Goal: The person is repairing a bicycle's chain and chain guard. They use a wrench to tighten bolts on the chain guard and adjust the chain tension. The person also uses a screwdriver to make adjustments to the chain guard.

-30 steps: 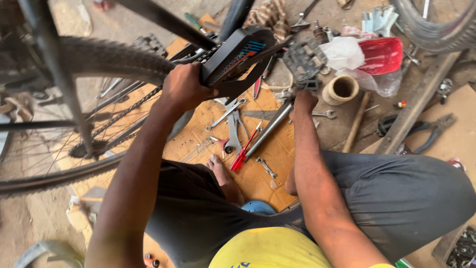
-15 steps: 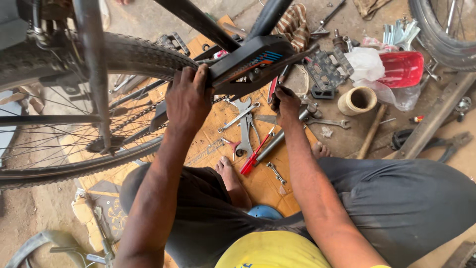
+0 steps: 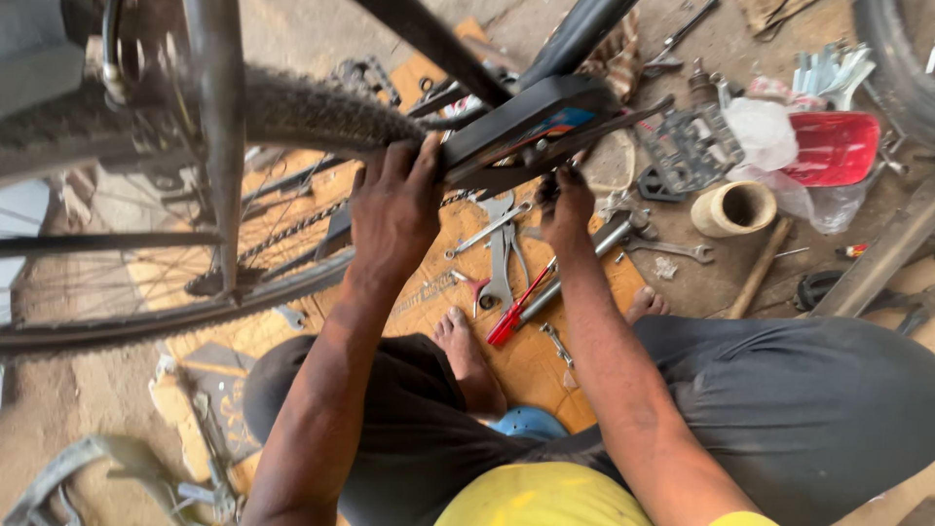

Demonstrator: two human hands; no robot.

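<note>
I sit on the ground under a bicycle whose rear wheel [image 3: 292,117] fills the left of the view. My left hand [image 3: 394,209] grips the left end of a black chain guard [image 3: 531,122] that hangs on the bicycle frame. My right hand [image 3: 565,205] is closed at the guard's lower edge, fingers pinched on a small part I cannot make out. The chain [image 3: 292,229] runs down to the left below the guard. My bare foot [image 3: 467,356] rests on the cardboard sheet [image 3: 531,365] beneath.
Spanners [image 3: 672,248], pliers [image 3: 502,263] and a red-handled screwdriver [image 3: 516,312] lie on the cardboard. To the right sit a roll of tape [image 3: 735,206], a red plastic container [image 3: 833,146], a pedal [image 3: 691,146], a wooden hammer handle [image 3: 760,268] and another tyre [image 3: 896,58].
My right hand has drawn back from the pedal on the ground to the chain guard's lower edge. The left hand keeps its hold; the view has shifted right and closer.
</note>
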